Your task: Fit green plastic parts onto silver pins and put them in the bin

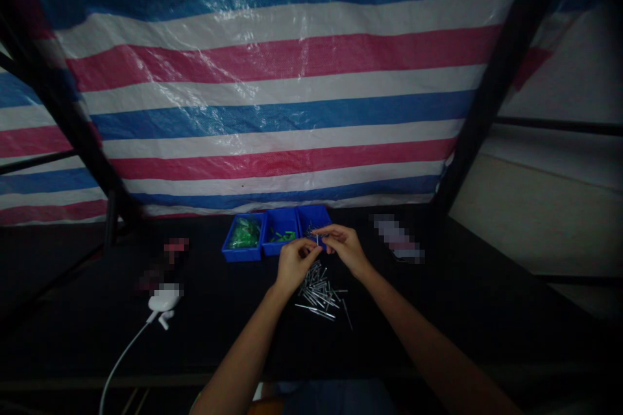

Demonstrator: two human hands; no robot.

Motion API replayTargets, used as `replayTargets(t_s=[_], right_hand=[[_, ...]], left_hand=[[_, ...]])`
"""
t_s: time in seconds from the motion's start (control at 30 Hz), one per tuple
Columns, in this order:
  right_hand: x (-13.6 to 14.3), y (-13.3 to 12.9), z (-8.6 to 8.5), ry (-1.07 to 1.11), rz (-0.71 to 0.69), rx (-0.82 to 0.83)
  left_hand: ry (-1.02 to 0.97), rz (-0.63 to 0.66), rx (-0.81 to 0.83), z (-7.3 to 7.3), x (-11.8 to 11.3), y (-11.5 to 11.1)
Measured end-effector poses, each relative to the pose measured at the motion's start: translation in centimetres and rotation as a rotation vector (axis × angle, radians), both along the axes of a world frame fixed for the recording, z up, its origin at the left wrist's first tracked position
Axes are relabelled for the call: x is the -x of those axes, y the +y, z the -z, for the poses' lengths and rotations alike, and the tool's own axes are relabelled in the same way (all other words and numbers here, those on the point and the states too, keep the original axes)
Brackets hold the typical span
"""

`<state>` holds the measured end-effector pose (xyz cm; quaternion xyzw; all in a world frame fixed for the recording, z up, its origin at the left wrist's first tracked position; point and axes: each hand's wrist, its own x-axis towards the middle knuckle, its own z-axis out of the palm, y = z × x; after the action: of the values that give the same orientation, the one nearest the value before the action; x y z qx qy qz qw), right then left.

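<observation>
My left hand (295, 264) is closed in a pinch around a short, thin metal rod (318, 240), which stands nearly upright between the fingertips. My right hand (346, 248) meets it from the other side, its fingers closed at the rod's upper end. Below both hands a loose pile of similar silver rods (318, 292) lies on the black table (219, 331). Just behind are three blue bins. The right bin (315, 211) holds small metal pieces and is partly covered by my hands. Green pieces (283, 235) lie in the middle bin (281, 214).
In the left blue bin (242, 256) is a clear bag of green pieces (244, 233). A white device with a cable (164, 299) lies at the left, near a blurred dark red object (168, 259). Another blurred object (396, 238) sits at the right. Behind hangs a striped tarp (292, 117) between dark posts.
</observation>
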<state>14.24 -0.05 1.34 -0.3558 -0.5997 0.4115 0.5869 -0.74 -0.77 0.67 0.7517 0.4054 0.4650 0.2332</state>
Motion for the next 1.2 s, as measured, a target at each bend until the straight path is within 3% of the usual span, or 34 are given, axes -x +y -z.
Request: replayTargets(t_s=[0.23, 0.67, 0.8, 0.97, 1.1, 1.2], right_hand=[[0.2, -0.2, 0.1, 0.077, -0.092, 0.021], [0.2, 0.3, 1.1, -0.018, -0.121, -0.057], [0.1, 0.2, 0.8, -0.131, -0.055, -0.123], [-0.4, 0.4, 0.6, -0.219, 0.154, -0.186], [-1.2, 0.9, 0.8, -0.293, 0.347, -0.152], [-1.9, 1.1, 1.0, -0.384, 0.469, -0.137]], left_hand=[[-0.001, -0.028, -0.014, -0.4, 0.2, 0.0], [0.014, -0.055, -0.024, 0.1, 0.5, 0.4], [0.071, -0.059, -0.042, -0.1, 0.4, 0.2], [0.190, -0.068, -0.149, -1.6, 0.8, -0.6], [0.165, -0.229, -0.276, -3.2, 4.5, -2.1], [0.085, -0.599, -0.284, -3.8, 10.3, -4.2]])
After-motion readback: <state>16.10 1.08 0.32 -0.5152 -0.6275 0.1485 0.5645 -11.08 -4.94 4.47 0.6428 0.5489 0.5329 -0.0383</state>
